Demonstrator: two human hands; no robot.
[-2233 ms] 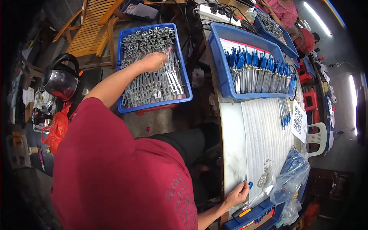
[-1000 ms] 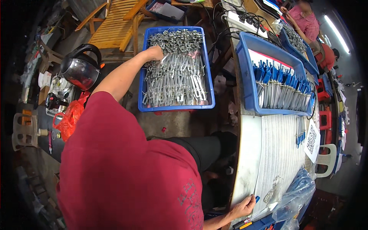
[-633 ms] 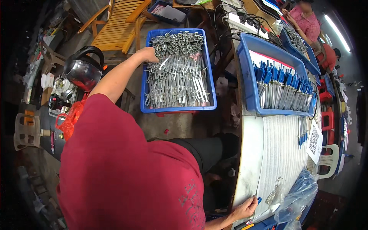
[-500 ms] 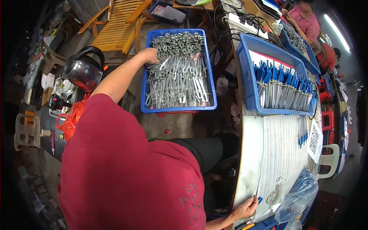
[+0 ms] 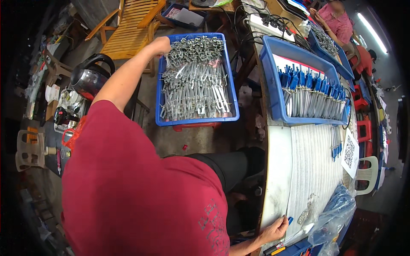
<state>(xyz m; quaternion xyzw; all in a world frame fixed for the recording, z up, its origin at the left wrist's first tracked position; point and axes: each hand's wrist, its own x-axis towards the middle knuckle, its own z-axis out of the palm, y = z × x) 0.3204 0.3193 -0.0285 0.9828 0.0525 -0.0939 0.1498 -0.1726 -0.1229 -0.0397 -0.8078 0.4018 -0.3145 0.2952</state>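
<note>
At the far left corner of a blue tray point(image 5: 232, 100) is my left hand point(image 5: 160, 45), its fingers curled closed; what they hold, if anything, is hidden. The tray is filled with slim silver metal parts point(image 5: 194, 91) in layered rows. My right hand point(image 5: 275, 230) rests at the near edge of the worktable point(image 5: 277, 170), fingertips pinched on a small blue piece point(image 5: 290, 220). Beside that hand, a small heap of tiny metal pieces point(image 5: 305, 214) lies on a white foam sheet point(image 5: 314, 166).
A second blue bin point(image 5: 273, 85) holds blue-handled metal pieces point(image 5: 316, 91); several similar ones point(image 5: 336, 145) lie on the foam. Clear plastic bags point(image 5: 335, 213) sit at the near right. An electric kettle point(image 5: 89, 77) stands left, a wooden chair point(image 5: 132, 27) behind. Another person point(image 5: 335, 21) sits far right.
My left hand has moved up and a little left, from the tray's left rim to its far corner. My right hand stays almost still with the blue piece.
</note>
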